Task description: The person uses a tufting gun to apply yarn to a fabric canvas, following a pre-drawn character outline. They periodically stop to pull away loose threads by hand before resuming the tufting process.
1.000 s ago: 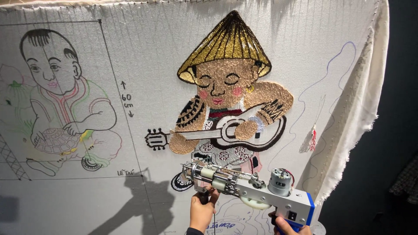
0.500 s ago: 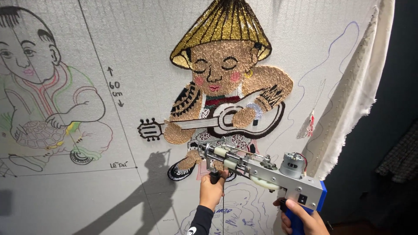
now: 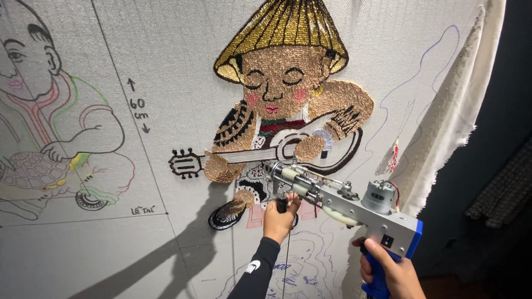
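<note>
One stretched grey cloth point(image 3: 166, 232) bears two figures: an outlined child point(image 3: 50, 127) at 9 o'clock, a tufted guitar player point(image 3: 282, 111) at centre. The left hand point(image 3: 280, 218) is clenched around the front handle of one tufting gun point(image 3: 343, 202). Its long axis points toward 10 o'clock, nose against the cloth. The right hand point(image 3: 390, 271) grasps its blue rear handle.

One head-worn view, close in, facing the hanging cloth point(image 3: 166, 232) straight on and tilted slightly down, hands entering from the bottom edge.

Black left sleeve point(image 3: 256, 274) (white logo)
</note>
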